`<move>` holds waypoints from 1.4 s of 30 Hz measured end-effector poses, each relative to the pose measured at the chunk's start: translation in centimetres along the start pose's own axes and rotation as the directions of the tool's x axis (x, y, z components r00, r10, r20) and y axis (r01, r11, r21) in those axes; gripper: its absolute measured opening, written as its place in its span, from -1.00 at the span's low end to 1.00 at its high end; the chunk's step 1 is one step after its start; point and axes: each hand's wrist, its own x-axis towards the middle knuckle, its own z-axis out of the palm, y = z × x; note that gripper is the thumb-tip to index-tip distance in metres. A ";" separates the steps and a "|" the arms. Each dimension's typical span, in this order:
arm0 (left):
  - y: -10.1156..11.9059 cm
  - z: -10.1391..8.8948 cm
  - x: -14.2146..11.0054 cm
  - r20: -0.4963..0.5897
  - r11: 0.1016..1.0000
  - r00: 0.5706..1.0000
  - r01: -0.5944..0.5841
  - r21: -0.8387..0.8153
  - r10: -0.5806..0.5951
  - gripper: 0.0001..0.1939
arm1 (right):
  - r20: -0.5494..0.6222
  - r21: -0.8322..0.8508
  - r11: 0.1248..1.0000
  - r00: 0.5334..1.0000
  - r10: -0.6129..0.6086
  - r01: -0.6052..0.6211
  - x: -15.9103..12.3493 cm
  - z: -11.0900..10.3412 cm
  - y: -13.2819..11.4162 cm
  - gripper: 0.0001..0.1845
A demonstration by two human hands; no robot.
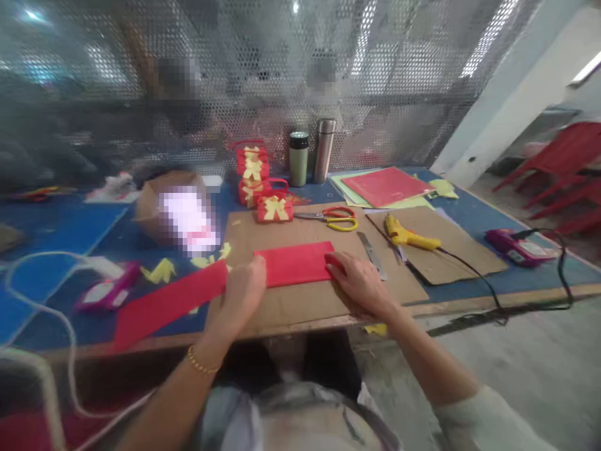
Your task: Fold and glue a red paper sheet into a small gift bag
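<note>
A red strip (298, 264), paper or felt by its look, lies over a sheet of cardboard (282, 307) in front of me. My left hand (246, 285) is closed on its left end, and my right hand (359, 279) grips its right edge with curled fingers. Out to the left of my left hand stretches another red length (171, 304); whether the two join behind the hand is hidden. Beyond them lie scissors (342, 219) with red and yellow handles, and a metal ruler or blade (372, 255) rests just past my right hand.
Small red bags with yellow bows (275, 208) stand behind, beside a green tumbler (298, 160) and a steel flask (323, 153). To the right are a yellow glue gun (410, 235), red sheets (387, 186) and a purple power strip (521, 246). A lit phone (188, 216) leans at the left.
</note>
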 end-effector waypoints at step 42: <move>0.7 0.2 -2.8 -0.055 0.989 0.998 -0.013 0.148 0.021 -0.52 | 0.005 -0.239 0.969 0.998 0.070 -0.066 -0.3 0.4 -0.5 -0.61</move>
